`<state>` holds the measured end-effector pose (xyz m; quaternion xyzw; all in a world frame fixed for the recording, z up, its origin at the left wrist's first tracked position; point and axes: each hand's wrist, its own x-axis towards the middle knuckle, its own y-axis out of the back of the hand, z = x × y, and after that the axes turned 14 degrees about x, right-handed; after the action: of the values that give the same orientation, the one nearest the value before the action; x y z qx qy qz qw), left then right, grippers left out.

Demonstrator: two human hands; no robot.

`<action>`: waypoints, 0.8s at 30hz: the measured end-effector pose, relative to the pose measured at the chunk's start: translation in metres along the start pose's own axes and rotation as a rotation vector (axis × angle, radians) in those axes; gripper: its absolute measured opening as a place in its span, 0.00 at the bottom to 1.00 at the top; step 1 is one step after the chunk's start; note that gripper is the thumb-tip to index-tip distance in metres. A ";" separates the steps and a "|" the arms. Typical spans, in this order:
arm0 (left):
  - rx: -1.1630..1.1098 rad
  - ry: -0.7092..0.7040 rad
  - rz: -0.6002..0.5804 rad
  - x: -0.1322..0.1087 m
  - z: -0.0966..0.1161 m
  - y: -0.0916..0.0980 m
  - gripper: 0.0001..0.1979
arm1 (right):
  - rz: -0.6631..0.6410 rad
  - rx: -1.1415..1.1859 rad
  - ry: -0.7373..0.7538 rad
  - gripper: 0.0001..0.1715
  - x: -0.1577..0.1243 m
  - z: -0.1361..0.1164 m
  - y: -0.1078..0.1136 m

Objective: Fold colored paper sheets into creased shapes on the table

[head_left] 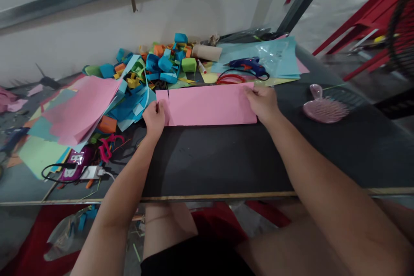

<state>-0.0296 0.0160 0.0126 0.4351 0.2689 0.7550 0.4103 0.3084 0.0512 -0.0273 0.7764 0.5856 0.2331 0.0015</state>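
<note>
A wide pink paper sheet (210, 105) is stretched between my two hands above the dark table. My left hand (155, 118) is closed on its left end, where a narrow pink strip (162, 96) stands beside the larger part with a small gap at the top. My right hand (263, 102) pinches the sheet's right edge near the upper corner, thumb over the paper. The sheet's lower edge runs nearly straight from hand to hand.
Folded blue, green and orange paper pieces (164, 64) lie behind, with a cardboard roll (207, 53) and a blue glue gun (249, 66). Loose sheets (84, 105) and a purple power socket (77, 164) are at left; a pink hairbrush (325, 109) lies right.
</note>
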 end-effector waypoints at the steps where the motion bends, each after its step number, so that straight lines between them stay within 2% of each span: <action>1: -0.002 0.007 -0.007 0.000 0.000 -0.001 0.17 | 0.035 -0.032 0.004 0.13 0.000 0.000 0.000; 3: -0.014 0.033 -0.024 0.000 0.000 -0.003 0.18 | 0.090 -0.082 0.007 0.14 0.000 -0.002 -0.001; 10: -0.083 0.095 -0.064 0.002 -0.007 -0.013 0.19 | 0.113 -0.147 -0.018 0.21 -0.004 -0.018 -0.004; 15: -0.103 0.228 0.003 0.004 -0.010 -0.013 0.16 | 0.195 -0.156 -0.103 0.27 -0.003 -0.028 0.009; 18: -0.135 0.195 0.017 0.003 -0.010 -0.013 0.16 | 0.237 -0.129 -0.092 0.28 -0.002 -0.028 0.017; 24: -0.156 0.157 0.034 0.000 -0.003 -0.007 0.14 | 0.210 -0.060 -0.068 0.27 0.000 -0.019 0.018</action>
<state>-0.0293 0.0193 0.0061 0.3460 0.2333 0.8123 0.4074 0.3175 0.0408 -0.0052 0.8404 0.4937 0.2229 0.0200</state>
